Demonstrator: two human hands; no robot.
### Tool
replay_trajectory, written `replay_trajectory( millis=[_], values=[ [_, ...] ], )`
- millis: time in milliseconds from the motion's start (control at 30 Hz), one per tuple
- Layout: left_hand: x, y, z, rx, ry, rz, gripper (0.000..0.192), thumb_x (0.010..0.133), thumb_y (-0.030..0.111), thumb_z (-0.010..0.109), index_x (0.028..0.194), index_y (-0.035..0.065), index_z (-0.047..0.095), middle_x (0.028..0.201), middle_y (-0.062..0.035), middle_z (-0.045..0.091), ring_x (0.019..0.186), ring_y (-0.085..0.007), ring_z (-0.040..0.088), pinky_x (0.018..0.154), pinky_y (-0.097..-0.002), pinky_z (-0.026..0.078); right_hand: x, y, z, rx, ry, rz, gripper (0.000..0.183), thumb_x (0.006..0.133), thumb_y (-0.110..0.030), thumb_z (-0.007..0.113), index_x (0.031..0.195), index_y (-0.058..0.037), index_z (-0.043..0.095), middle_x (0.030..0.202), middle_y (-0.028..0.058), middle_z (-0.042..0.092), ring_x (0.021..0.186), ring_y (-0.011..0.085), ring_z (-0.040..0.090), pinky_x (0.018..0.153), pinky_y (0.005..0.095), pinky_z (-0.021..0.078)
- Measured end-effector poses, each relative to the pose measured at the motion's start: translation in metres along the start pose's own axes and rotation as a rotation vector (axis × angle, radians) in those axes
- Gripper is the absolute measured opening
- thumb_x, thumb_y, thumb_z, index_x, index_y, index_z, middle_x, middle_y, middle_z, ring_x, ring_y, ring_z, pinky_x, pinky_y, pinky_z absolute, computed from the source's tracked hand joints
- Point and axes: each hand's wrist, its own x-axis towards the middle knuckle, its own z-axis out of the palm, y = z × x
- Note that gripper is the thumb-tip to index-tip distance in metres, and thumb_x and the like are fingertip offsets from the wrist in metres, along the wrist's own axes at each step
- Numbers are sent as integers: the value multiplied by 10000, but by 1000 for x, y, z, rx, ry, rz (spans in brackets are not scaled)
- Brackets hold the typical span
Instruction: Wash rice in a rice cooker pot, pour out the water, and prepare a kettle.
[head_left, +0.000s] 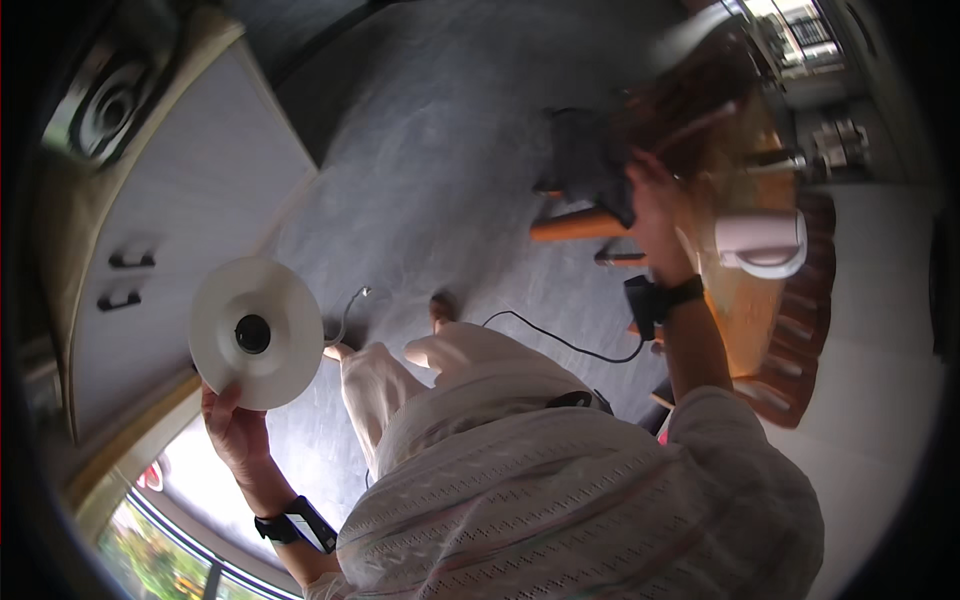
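Note:
My left hand (234, 427) grips the rim of a round pale lid-like disc (289, 300) with a black knob or hole at its centre, thumb on top. On the right, my right hand (656, 195) is blurred, at the edge of a dark cloth-like item (589, 165); whether its fingers grip this is unclear. A wooden table (739, 330) lies beside my right forearm, and a pale pink electric kettle (761, 240) stands on it. Each wrist wears a black strapped device.
White cabinet doors (195, 202) with black handles and a counter with a gas burner (112, 109) are on the left. A brown slatted chair (799, 345) borders the table's far side. A black cable (562, 339) hangs between my waist and right wrist.

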Motion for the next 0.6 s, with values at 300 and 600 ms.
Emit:
replay_trajectory(
  millis=[300,600],
  values=[
    [49,-74,138,-24,-130,-221,410,787,61,564,1185,10,485,1010,-112,610,717,-196,607,439,-263,461,114,106,-282,-1002,594,-497,448,781,-226,567,1219,-138,550,1134,182,595,1039,340,577,873,400,463],
    [47,-79,160,-82,-45,-373,310,803,89,555,1101,3,544,937,-103,630,721,-178,606,460,-253,451,0,14,-93,-249,-534,-176,494,810,-135,653,1261,-46,470,1224,124,522,1065,221,546,898,330,450]
  ],
)
